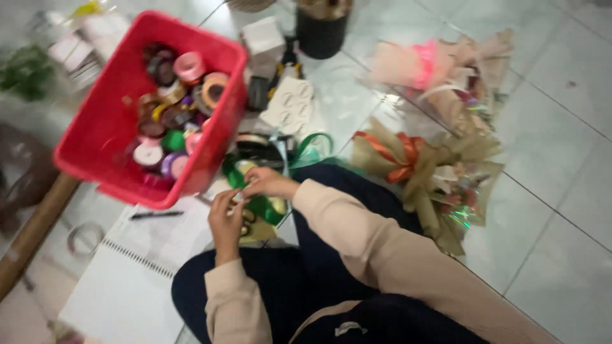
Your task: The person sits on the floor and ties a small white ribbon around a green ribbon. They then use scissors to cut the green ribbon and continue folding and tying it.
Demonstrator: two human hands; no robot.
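Sitting on the tiled floor [561, 146], you had both hands together over your lap, working a green ribbon [258, 205]. Your left hand [226, 220] was curled with its fingers pressed together around the ribbon's near part; your right hand [268, 183] pinched it from above, fingertips closed on the strip. The ribbon lay between your knees and the red basket [95, 121], just beside the basket's near corner, with more green loops trailing up and to the right toward the wrapped bouquet [427, 172].

The picture was blurred, so the ribbon's exact run was hard to read; its long axis seemed to go from lower right, under your hands, up and left toward the basket.

The risk, as I judged it, was slippage: a smooth ribbon held only by fingertips could slide or twist if you pulled unevenly. The tilted basket of ribbon rolls [172, 108] sat close enough to be knocked by an elbow, and the pen [156, 215] on the spiral notebook [127, 280] could snag the loose end.
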